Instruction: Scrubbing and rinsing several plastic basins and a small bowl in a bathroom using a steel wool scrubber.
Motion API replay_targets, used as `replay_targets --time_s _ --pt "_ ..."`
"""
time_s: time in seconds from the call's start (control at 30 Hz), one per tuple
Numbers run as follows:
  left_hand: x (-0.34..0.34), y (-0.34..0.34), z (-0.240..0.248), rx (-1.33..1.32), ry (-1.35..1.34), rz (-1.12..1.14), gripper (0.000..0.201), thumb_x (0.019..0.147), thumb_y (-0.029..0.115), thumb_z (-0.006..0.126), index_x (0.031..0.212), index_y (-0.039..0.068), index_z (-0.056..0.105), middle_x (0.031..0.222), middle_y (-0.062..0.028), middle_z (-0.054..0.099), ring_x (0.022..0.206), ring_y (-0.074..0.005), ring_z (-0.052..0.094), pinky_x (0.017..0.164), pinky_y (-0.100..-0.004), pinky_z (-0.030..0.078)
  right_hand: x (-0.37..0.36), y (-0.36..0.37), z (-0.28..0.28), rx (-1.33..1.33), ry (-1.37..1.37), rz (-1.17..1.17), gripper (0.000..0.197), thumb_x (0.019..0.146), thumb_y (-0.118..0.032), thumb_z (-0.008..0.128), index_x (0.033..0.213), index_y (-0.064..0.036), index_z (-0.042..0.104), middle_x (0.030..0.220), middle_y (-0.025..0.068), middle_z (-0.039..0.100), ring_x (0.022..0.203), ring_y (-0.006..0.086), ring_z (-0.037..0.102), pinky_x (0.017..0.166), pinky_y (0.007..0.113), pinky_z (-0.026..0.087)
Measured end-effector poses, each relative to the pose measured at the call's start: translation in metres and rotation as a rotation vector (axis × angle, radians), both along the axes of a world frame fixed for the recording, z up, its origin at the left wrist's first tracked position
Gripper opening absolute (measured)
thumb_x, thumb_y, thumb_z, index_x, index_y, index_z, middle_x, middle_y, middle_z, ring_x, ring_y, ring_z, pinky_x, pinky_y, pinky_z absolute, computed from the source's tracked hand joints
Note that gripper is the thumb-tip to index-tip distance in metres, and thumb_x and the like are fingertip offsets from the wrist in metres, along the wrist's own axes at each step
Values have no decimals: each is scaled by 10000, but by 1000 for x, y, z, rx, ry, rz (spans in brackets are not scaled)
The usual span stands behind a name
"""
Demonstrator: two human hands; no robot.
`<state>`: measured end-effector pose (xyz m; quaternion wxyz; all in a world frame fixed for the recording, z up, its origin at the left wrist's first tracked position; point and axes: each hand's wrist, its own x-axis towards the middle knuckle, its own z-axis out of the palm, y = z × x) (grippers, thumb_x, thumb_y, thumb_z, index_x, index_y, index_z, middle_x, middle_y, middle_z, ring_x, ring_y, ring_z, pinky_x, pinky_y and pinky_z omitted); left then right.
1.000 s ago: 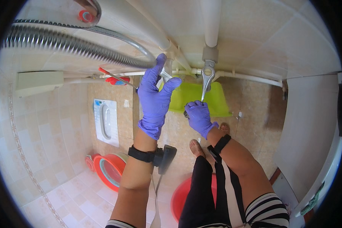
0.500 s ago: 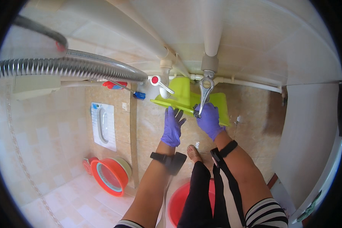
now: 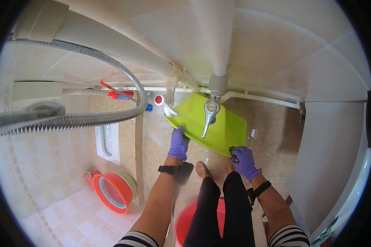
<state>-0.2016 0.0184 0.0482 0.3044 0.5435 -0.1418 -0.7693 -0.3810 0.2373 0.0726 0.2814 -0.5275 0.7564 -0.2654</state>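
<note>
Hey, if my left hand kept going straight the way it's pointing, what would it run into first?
Most likely the green basin: your left hand is right at its near rim. The red-capped tap shows farther up, but its depth is hard to judge.

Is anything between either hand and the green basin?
Nothing visible separates the left hand from the green basin, which it holds. A dark scourer sits between the right hand and the basin. The tap lever appears above the basin, blocking neither hand.
</note>
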Motion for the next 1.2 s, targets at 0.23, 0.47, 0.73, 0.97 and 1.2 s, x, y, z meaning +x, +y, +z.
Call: replay_targets --time_s 0.23,0.47,0.73,0.97,1.2 --pt "-18 74 28 -39 60 -409 576 746 -10 616 1252 32 343 1164 -116 489 1016 -231 526 828 -342 477 -1 -73 26 -228 -184 -61 355 633 -148 675 980 -126 604 968 84 565 883 296 547 751 385 442" --pt "-9 168 -66 -185 -59 -321 473 818 92 576 1239 12 375 1162 -106 492 1029 -193 503 886 -325 419 71 -153 15 168 176 272 282 678 -229 615 930 -105 587 864 104 554 802 290 555 646 411 436" --pt "14 113 -4 -341 -143 -750 466 832 124 566 1251 37 382 1188 -90 486 1092 -203 460 923 -310 388 80 -132 12 27 -12 10 256 636 -120 629 881 -118 555 900 60 565 822 277 544 705 388 401" --pt "49 -1 0 176 168 -94 466 915 271 384 1332 101 263 1323 -156 363 1201 -302 379 972 -497 325 88 -89 20 -126 153 141 291 597 -130 655 869 -182 563 958 1 545 952 206 488 768 353 353" --pt "48 -9 -3 51 -36 91 369 904 218 404 1225 35 395 1217 -135 469 1124 -275 458 970 -424 366 64 -32 35 -224 -122 -402 311 637 -74 659 931 -101 559 1043 108 520 980 285 488 867 402 372"
